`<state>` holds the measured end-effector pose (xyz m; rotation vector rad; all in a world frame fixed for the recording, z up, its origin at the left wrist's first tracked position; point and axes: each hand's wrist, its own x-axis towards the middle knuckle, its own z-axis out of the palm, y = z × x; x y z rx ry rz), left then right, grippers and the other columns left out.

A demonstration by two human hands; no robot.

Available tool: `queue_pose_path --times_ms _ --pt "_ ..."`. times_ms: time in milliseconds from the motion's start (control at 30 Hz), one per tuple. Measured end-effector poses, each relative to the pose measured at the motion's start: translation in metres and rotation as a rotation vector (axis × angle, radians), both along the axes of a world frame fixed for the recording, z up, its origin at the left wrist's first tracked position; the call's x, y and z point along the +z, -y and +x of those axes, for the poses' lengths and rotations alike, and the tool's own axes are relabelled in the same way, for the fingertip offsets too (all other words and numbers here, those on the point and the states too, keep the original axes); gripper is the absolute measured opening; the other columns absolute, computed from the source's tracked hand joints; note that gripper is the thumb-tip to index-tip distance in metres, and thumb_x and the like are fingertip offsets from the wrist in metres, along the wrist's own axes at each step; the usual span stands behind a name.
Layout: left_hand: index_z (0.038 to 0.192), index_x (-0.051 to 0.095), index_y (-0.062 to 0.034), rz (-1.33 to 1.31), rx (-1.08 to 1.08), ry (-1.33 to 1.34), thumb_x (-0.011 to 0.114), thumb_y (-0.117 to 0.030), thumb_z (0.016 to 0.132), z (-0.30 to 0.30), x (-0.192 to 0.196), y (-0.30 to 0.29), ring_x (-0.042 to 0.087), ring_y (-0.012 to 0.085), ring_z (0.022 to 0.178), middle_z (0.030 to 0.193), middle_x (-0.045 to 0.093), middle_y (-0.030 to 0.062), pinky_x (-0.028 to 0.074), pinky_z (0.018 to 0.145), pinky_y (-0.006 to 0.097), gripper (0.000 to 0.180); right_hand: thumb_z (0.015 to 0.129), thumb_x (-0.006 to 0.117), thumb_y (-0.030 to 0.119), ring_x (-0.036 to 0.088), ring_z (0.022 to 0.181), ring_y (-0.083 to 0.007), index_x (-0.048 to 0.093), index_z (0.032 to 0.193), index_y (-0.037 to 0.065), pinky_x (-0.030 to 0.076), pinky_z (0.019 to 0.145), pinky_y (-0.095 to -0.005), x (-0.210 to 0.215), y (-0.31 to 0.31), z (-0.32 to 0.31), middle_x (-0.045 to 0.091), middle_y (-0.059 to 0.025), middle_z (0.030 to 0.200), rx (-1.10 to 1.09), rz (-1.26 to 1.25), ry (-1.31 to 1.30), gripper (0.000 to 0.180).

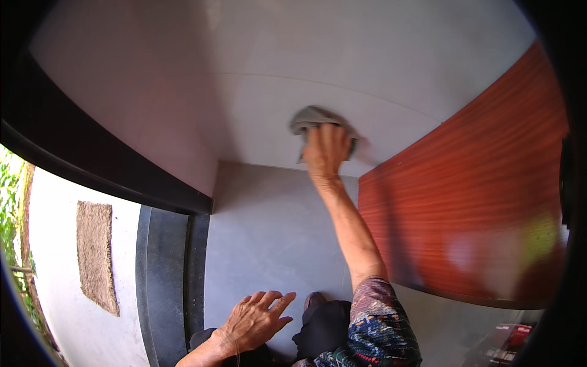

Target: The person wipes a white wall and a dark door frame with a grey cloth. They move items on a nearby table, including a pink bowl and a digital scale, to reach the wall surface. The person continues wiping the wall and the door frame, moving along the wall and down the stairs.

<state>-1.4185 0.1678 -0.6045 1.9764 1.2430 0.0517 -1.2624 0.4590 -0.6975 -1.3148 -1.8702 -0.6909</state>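
A grey cloth point(319, 114) lies bunched against the pale wall point(275, 98), low down near where it meets the floor. My right hand point(326, 148) presses on it with the fingers over the fabric, the arm stretched out ahead of me. Below and to the left, my left hand point(257, 319) hangs over my dark-trousered legs, fingers apart and holding nothing. The cloth's underside and my right fingertips are partly hidden.
On the right stands a reddish-brown wooden door point(465, 202). A dark frame point(122, 165) and a black threshold point(166, 263) border the left side. Beyond them a brown mat point(96, 254) lies on bright ground. Grey floor point(269, 232) stretches between. A red object point(513, 337) sits at lower right.
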Motion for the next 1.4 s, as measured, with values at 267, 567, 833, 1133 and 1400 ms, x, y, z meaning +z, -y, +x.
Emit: queue_pose_path --times_ms 267,567,833,1133,1400 --pt "0.132 0.048 -0.0172 0.022 0.059 -0.007 0.067 -0.032 0.085 -0.008 0.014 0.003 0.057 0.0289 0.108 0.118 0.056 0.0092 0.049 0.087 0.041 0.053 0.076 0.068 0.016 0.045 0.101 -0.0349 0.047 0.108 0.002 0.035 0.081 -0.0477 -0.044 -0.004 0.100 0.046 -0.0175 0.106 -0.618 -0.089 -0.497 0.040" --pt "0.132 0.049 -0.0174 -0.055 0.046 -0.017 0.066 -0.033 0.086 -0.008 0.020 -0.001 0.056 0.0280 0.109 0.119 0.055 0.0097 0.050 0.086 0.041 0.052 0.088 0.051 0.010 0.048 0.112 -0.0376 0.032 0.122 -0.009 0.042 0.095 -0.0458 -0.118 -0.017 0.096 0.045 -0.0260 0.119 -0.644 -0.322 -1.471 0.044" --pt "0.133 0.048 -0.0162 -0.107 0.068 -0.034 0.065 -0.033 0.087 -0.011 0.023 -0.002 0.054 0.0294 0.111 0.121 0.055 0.0105 0.047 0.090 0.042 0.052 0.081 0.051 0.001 0.047 0.120 -0.0275 0.031 0.131 -0.007 0.039 0.103 -0.0376 -0.164 -0.025 0.048 0.042 -0.0168 0.136 -0.409 -0.450 -2.036 0.055" --pt "0.134 0.044 -0.0139 -0.005 0.068 -0.032 0.060 -0.030 0.089 -0.015 0.016 0.009 0.057 0.0289 0.105 0.117 0.055 0.0105 0.048 0.089 0.041 0.050 0.083 0.059 0.007 0.057 0.091 -0.0192 0.050 0.115 0.006 0.050 0.063 -0.0323 -0.086 0.002 -0.067 0.054 -0.0066 0.114 0.093 -0.909 -1.978 0.034" --pt "0.136 0.041 -0.0131 0.045 0.091 -0.004 0.060 -0.031 0.090 -0.019 0.008 0.027 0.057 0.0286 0.103 0.117 0.054 0.0117 0.050 0.085 0.041 0.052 0.088 0.051 0.014 0.038 0.124 -0.0249 0.028 0.141 0.002 0.031 0.104 -0.0354 0.040 0.063 -0.197 0.040 -0.0173 0.135 0.861 -1.004 -1.266 0.059"
